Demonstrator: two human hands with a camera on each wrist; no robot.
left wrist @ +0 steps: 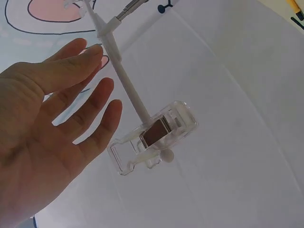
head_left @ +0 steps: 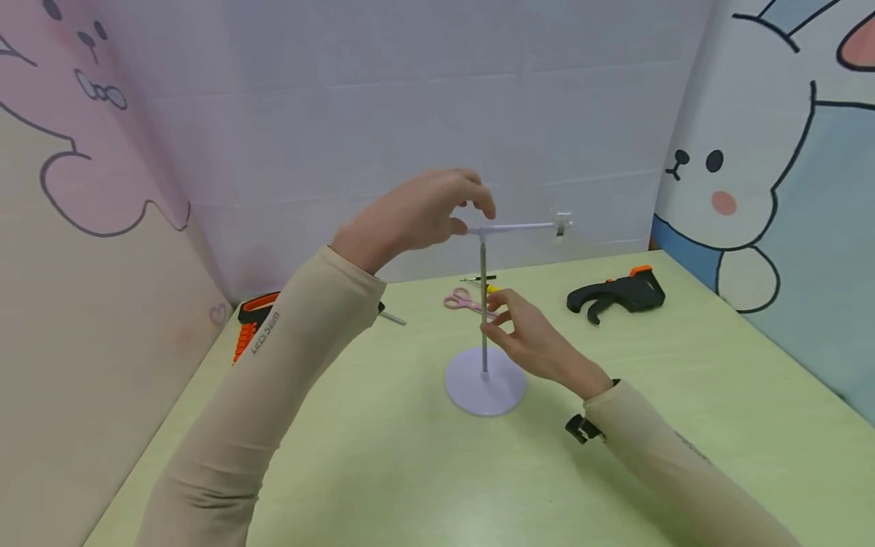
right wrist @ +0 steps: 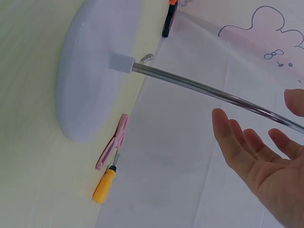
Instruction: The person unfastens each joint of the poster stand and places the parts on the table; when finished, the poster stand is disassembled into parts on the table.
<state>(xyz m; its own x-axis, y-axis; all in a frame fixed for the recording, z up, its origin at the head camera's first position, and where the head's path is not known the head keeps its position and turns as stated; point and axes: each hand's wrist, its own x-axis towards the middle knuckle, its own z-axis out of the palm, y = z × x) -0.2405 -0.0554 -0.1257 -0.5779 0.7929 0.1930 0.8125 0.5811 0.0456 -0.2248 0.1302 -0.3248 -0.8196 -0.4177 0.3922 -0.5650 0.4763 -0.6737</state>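
A display stand has a round white base (head_left: 472, 395), an upright metal pole (head_left: 484, 266) and a white crossbar (head_left: 522, 226) on top. A clear plastic clip (head_left: 562, 222) sits on the crossbar's right end in the head view. In the left wrist view, a clear clip (left wrist: 156, 135) appears beside the fingertips. My left hand (head_left: 424, 209) hovers at the crossbar's left part, fingers loosely bent, holding nothing. Lower down, my right hand (head_left: 528, 338) is beside the pole. The right wrist view shows the pole (right wrist: 199, 87) passing between its parted thumb and relaxed fingers.
Behind the stand lie pink scissors (head_left: 459, 299) and a yellow-handled screwdriver (right wrist: 104, 186). A black-and-orange clamp (head_left: 625, 292) rests at the right. Another black-and-orange tool (head_left: 256, 310) is partly hidden by the left sleeve, near a metal-shafted tool (head_left: 393, 317). Cloth walls (head_left: 410, 99) enclose the table.
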